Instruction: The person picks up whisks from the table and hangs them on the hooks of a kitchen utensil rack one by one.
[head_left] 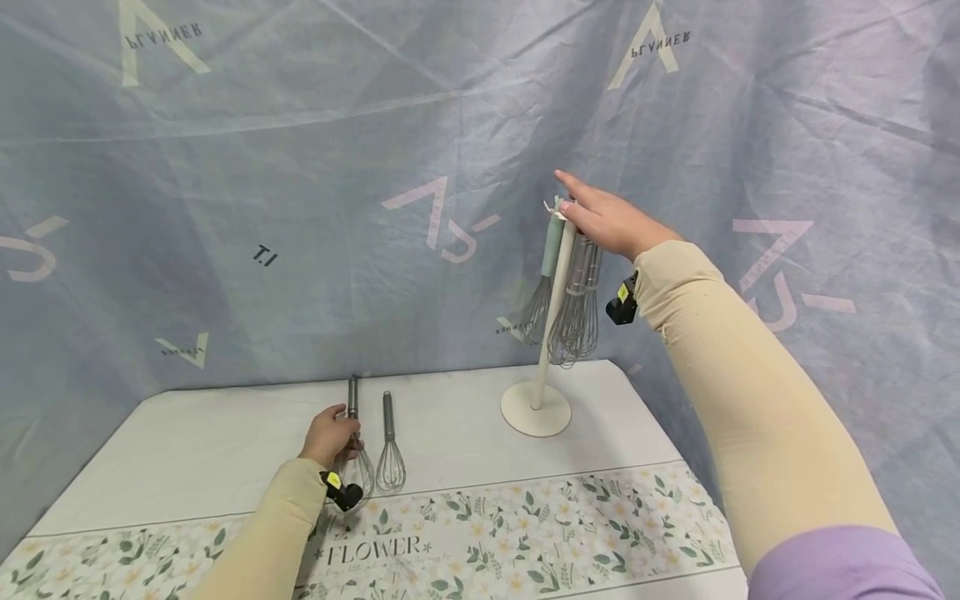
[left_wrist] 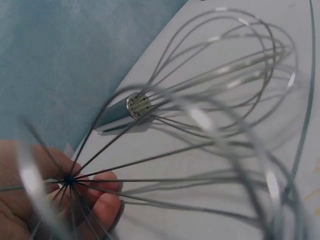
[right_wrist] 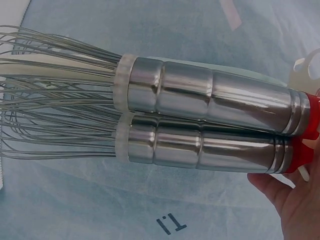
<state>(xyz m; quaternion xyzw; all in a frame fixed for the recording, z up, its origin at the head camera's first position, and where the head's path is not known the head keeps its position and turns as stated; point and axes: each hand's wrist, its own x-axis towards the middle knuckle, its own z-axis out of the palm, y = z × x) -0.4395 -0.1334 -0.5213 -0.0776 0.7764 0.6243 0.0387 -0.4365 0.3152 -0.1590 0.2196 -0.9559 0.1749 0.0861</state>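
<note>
My left hand (head_left: 330, 437) grips a steel whisk (head_left: 353, 396) at the table's left part; in the left wrist view its wires fan out close to the camera. A second steel whisk (head_left: 388, 417) lies to the right of it, its handle (left_wrist: 114, 116) pointing to the back. Up at the top of a white stand (head_left: 536, 408), my right hand (head_left: 611, 218) rests with fingers extended. From the stand hang a green-handled whisk (head_left: 552, 246) and steel whisks (right_wrist: 210, 95) with red ends. The right wrist view shows the thumb just below those ends; most other fingers are hidden there.
A white table (head_left: 247, 425) carries a flower-printed band (head_left: 570, 533) along its front. A grey-blue cloth (head_left: 300, 167) with printed letters hangs right behind the table and continues down its right side.
</note>
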